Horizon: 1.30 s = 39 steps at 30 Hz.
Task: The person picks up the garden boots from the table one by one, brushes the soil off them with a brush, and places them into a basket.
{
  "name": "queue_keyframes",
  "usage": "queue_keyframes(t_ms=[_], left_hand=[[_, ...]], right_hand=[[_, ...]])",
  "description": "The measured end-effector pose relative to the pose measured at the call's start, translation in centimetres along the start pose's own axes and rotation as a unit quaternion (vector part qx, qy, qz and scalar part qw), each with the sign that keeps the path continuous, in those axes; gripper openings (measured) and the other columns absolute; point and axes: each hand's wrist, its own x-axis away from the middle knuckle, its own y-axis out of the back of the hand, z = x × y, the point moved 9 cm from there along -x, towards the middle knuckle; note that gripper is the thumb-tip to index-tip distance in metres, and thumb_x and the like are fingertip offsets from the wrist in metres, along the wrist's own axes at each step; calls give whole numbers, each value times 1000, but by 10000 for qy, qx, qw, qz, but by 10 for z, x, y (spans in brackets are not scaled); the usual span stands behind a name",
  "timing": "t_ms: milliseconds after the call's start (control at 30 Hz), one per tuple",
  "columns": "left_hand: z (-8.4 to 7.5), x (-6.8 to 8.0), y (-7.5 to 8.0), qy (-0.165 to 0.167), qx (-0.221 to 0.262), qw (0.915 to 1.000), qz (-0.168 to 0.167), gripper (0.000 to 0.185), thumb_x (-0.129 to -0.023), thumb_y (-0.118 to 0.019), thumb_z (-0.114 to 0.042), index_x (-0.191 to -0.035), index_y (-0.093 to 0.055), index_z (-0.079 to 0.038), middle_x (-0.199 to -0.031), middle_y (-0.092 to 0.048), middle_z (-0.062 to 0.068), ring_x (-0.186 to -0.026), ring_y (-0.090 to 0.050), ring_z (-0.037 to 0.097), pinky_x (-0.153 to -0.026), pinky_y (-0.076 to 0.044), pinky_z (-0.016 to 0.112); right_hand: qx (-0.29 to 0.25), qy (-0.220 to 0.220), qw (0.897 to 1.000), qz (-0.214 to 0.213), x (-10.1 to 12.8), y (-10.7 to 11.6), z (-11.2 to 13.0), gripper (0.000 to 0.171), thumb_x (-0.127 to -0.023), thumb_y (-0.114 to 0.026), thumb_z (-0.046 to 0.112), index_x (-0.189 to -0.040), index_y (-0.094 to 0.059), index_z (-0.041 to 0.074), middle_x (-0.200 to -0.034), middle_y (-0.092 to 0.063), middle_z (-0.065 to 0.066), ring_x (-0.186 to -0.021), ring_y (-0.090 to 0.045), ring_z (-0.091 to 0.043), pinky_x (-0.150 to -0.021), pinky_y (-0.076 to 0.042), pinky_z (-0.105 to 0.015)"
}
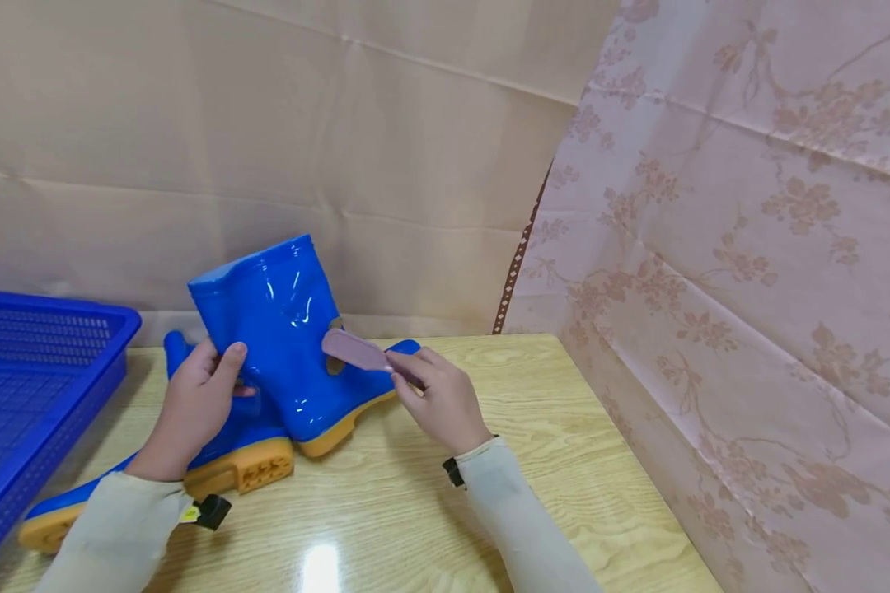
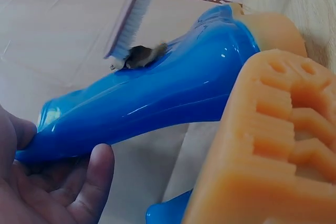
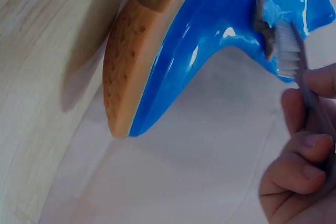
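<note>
A blue mesh basket (image 1: 37,362) sat at the left edge of the frame on a pale wooden table (image 1: 564,461). Creased beige cloth (image 1: 341,123) hung behind; a floral curtain (image 1: 749,288) filled the right.

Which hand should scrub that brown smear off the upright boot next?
Right. The right hand already holds the brush with its bristles on the smear. The left hand grips the upright boot at its shaft, steadying it.
</note>
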Motion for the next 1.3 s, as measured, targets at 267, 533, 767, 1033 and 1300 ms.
queue_keyframes(t_ms=[267,533,767,1033,1300], left_hand=[[-1,0,-4,29,-129,9998,131,57,-113,-33,-40,-148,-42,4,-132,-60,29,-85,-66,12,-73,-53,13],[-8,1,-7,-204,-90,9994,268,54,-114,-34,-36,-150,-40,4,-139,-56,30,-97,-68,29,-73,-54,15],[0,0,-1,91,-240,9996,124,57,-114,-30,-40,-142,-45,6,-116,-63,24,-82,-64,8,-73,-55,15],[0,1,0,173,-241,9995,89,59,-113,-29,-42,-145,-42,6,-124,-62,28,-82,-63,9,-73,-54,14],[-6,3,-5,-53,-308,9993,184,57,-114,-32,-40,-147,-41,5,-132,-60,29,-89,-68,24,-76,-57,21]], right_hand=[[-143,162,9997,101,0,-3,2,26,-100,-70,16,-126,-75,12,-93,-66,4,-70,-55,-7,-57,-44,-15],[-20,-352,9972,653,2,-12,-6,28,-102,-68,20,-129,-75,15,-88,-61,7,-68,-49,-5,-54,-40,-18],[-60,-754,9918,1029,3,-9,-18,25,-101,-69,19,-125,-76,14,-85,-62,6,-66,-49,-6,-55,-41,-20],[73,-1453,9787,1447,5,6,-36,23,-99,-71,16,-121,-78,14,-105,-75,2,-75,-59,-7,-65,-50,-23],[250,-1244,9837,1277,3,10,-33,23,-100,-71,18,-122,-78,14,-86,-65,6,-68,-53,-7,-58,-45,-21]])
